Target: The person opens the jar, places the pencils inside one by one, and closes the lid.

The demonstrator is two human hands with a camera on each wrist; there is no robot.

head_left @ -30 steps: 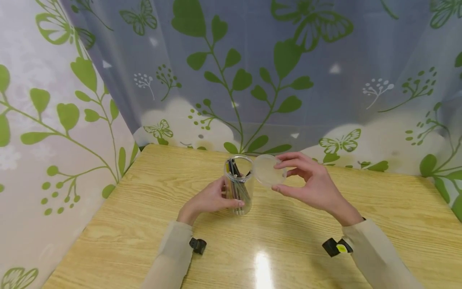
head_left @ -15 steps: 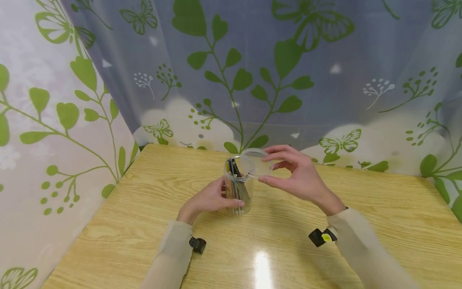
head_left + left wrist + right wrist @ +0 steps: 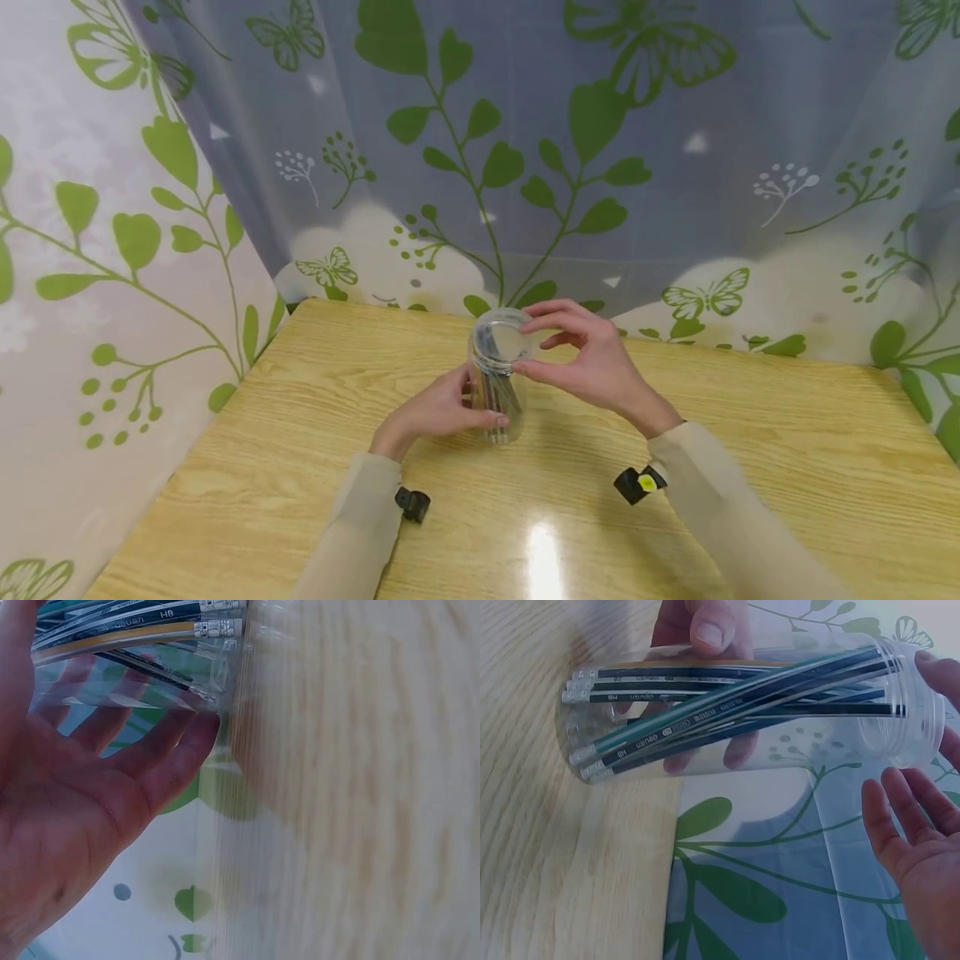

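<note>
A clear plastic jar (image 3: 512, 417) stands upright on the table with several pencils (image 3: 705, 712) inside, their eraser ends at the bottom. My left hand (image 3: 435, 410) grips the jar's lower side, thumb across the front and fingers curled behind it; the left wrist view shows the palm and fingers around the pencils' end of the jar. A round translucent lid (image 3: 504, 335) lies over the jar's mouth. My right hand (image 3: 588, 354) pinches the lid's right edge between thumb and fingers. Whether the lid is seated on the rim, I cannot tell.
The wood-grain table (image 3: 300, 417) spreads out around the jar. Behind it hangs a curtain (image 3: 645, 233) printed with leaves and butterflies, and a similar patterned cloth (image 3: 150, 333) covers the left side. Dark wrist cameras sit at both sleeves.
My right hand has carried the lid leftward from beside the jar to over its mouth. My left hand keeps its hold on the jar, nearly unmoved.
</note>
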